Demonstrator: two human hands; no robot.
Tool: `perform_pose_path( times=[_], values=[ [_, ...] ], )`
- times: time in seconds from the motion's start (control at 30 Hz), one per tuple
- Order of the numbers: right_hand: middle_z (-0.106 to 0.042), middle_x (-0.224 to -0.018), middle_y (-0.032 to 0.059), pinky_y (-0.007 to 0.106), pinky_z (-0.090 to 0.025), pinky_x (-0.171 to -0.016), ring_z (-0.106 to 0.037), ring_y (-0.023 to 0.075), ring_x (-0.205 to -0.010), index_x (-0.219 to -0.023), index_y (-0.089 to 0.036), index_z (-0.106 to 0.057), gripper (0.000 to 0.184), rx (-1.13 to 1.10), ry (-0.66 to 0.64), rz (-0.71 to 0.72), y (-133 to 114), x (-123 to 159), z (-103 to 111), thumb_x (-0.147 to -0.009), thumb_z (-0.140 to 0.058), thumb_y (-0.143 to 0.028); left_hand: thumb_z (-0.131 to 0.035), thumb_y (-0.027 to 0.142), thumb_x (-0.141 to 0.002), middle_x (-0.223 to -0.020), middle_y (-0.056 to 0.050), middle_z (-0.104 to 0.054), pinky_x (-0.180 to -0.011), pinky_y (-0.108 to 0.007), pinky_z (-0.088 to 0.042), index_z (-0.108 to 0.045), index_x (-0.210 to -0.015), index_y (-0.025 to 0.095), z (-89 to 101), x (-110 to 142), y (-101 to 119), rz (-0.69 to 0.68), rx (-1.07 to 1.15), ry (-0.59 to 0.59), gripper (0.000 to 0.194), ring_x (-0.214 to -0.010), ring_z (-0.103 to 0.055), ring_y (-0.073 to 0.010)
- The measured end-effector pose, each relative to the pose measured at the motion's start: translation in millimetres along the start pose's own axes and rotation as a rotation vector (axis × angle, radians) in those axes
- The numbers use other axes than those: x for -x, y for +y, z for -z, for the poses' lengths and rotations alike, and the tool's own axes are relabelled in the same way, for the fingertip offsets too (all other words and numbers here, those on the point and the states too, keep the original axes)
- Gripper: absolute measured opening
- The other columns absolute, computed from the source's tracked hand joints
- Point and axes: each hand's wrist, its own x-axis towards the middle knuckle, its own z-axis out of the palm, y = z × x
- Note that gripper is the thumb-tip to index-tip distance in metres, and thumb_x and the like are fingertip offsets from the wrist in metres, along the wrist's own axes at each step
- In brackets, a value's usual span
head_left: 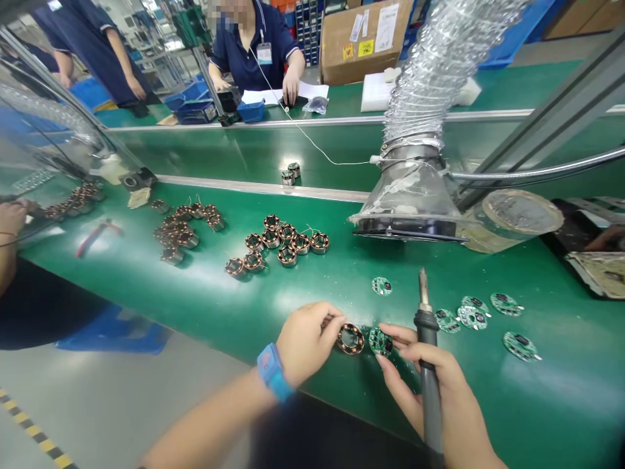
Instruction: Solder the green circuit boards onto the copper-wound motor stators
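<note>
My left hand (312,342), with a blue wrist strap (274,372), pinches a copper-wound motor stator (350,339) by its left edge. My right hand (434,384) grips a small round green circuit board (380,341) between thumb and fingertips, just right of the stator. A grey soldering iron (430,391) also rests in my right hand, its metal tip pointing up and away. A narrow gap seems to separate board and stator. Past them lies a loose round board (381,286), and several more boards (472,317) are spread to the right of the iron.
Several stators (287,241) stand mid-bench, with another cluster (176,228) further left. A fume extraction hood (410,189) hangs beyond my right hand. Two assembled pieces (290,174) sit on the rear ledge. A co-worker (258,52) sits opposite; another person's hand (12,218) shows at far left.
</note>
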Motion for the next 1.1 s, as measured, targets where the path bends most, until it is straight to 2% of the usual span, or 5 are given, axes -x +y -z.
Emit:
perform_pose_path(
  times=[0.17,0.3,0.57,0.87,1.1],
  values=[
    [-0.065,-0.103,0.0090,0.024,-0.053,-0.073,-0.067,0.0146,-0.086,-0.095,-0.021,-0.043,0.018,-0.013,-0.108,0.000,-4.0,-2.9,-4.4,-0.081,-0.055,-0.018,-0.051,0.021,-0.084,-0.074,-0.004,-0.068,-0.064,-0.027,-0.053,-0.055,-0.076,0.015,-3.3,9.5,-5.3,0.310,0.452,-0.002,0.011,-0.069,-0.066,-0.0153],
    [-0.063,-0.108,0.0077,0.029,-0.053,-0.078,-0.065,0.0156,-0.093,-0.099,-0.023,-0.045,0.019,0.008,-0.217,0.034,-6.8,-4.2,-9.3,-0.083,-0.052,-0.016,-0.054,0.024,-0.085,-0.079,-0.007,-0.070,-0.070,-0.031,-0.055,-0.057,-0.078,0.014,-8.3,28.1,-8.9,0.357,0.612,0.029,0.013,-0.075,-0.068,-0.0172],
    [-0.063,-0.111,0.0056,0.030,-0.054,-0.083,-0.063,0.0157,-0.100,-0.103,-0.024,-0.046,0.024,0.004,-0.250,0.062,-3.2,-8.4,-11.5,-0.083,-0.054,-0.014,-0.067,0.014,-0.076,-0.083,-0.004,-0.073,-0.076,-0.028,-0.053,-0.072,-0.081,0.019,-13.8,34.3,-11.6,0.064,0.393,0.224,0.009,-0.078,-0.067,-0.0167],
    [-0.063,-0.111,0.0053,0.031,-0.054,-0.084,-0.062,0.0156,-0.102,-0.104,-0.024,-0.046,0.024,-0.017,-0.271,0.072,-0.3,-10.2,-11.3,-0.084,-0.053,-0.013,-0.062,0.009,-0.076,-0.076,-0.002,-0.072,-0.066,-0.028,-0.054,-0.068,-0.075,0.019,-26.7,26.6,-5.2,-0.086,0.195,0.388,0.012,-0.072,-0.066,-0.0163],
    [-0.062,-0.112,0.0035,0.031,-0.054,-0.086,-0.062,0.0151,-0.103,-0.105,-0.025,-0.045,0.025,-0.028,-0.328,0.074,1.4,-12.9,-8.6,-0.085,-0.051,-0.013,-0.049,0.011,-0.087,-0.085,-0.008,-0.071,-0.072,-0.033,-0.055,-0.067,-0.097,0.015,-15.4,31.5,-11.0,-0.325,-0.198,0.254,0.021,-0.078,-0.065,-0.0188]
  ],
)
